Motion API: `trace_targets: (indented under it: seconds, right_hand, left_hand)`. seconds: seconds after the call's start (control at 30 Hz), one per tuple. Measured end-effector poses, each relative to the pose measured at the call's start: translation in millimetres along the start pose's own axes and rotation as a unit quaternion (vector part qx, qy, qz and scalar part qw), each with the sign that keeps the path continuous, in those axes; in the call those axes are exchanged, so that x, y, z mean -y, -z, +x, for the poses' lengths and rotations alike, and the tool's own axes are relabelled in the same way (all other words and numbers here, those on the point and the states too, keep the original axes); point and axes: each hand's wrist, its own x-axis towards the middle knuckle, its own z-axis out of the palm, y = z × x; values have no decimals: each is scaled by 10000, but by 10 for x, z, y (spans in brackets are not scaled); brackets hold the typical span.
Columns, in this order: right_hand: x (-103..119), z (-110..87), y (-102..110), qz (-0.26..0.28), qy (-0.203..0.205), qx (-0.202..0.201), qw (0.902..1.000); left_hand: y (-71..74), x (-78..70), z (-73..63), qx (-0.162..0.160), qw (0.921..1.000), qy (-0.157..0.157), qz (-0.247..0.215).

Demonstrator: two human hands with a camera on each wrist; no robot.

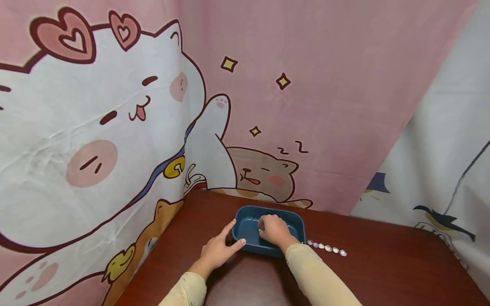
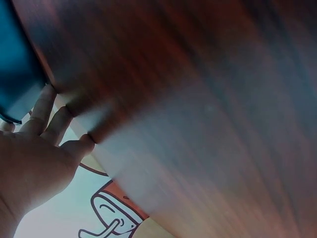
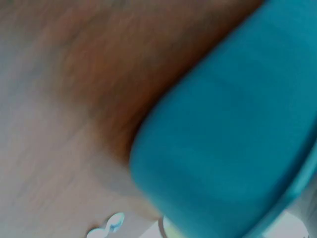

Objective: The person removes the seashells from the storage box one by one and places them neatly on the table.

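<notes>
A blue rectangular basin (image 1: pixel 246 247) stands on the table in the head view; its outer wall (image 3: pixel 223 134) fills much of the right wrist view. My left hand (image 1: pixel 218 251) is at its left front corner, thumb and forefinger spread at the rim. The other fingers of that left hand (image 2: pixel 39 148) extend by the table in the left wrist view. Down inside the basin, my right hand (image 1: pixel 274 229) has its fingers curled, and a small whitish shell (image 1: pixel 261 230) shows at the fingertips. My palm hides part of the basin floor.
Right of the basin, several small whitish-purple shells (image 1: pixel 328 248) lie in a row on the brown table (image 1: pixel 383 263). A curtain (image 1: pixel 325 127) with cartoon cats hangs along the table's back and left edges.
</notes>
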Motion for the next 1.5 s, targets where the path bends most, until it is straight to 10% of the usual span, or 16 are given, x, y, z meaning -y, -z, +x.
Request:
trace_targets:
  seconds: [0.4, 0.73, 0.97, 1.5]
  right_hand:
    - [-466, -298, 679, 867, 187, -310, 9956]
    - [-1787, -1023, 1318, 184, -345, -505, 9980]
    - [-2390, -1426, 1187, 147, -854, 8, 9962]
    - [-2446, -1426, 922, 952, -813, 198, 9919]
  left_hand:
    - [-36, 29, 12, -123, 9999, 53, 19]
    - [-41, 18, 24, -121, 9999, 29, 70]
    - [-45, 26, 20, -120, 9999, 3, 96]
    - [-34, 8, 11, -56, 10000, -13, 65]
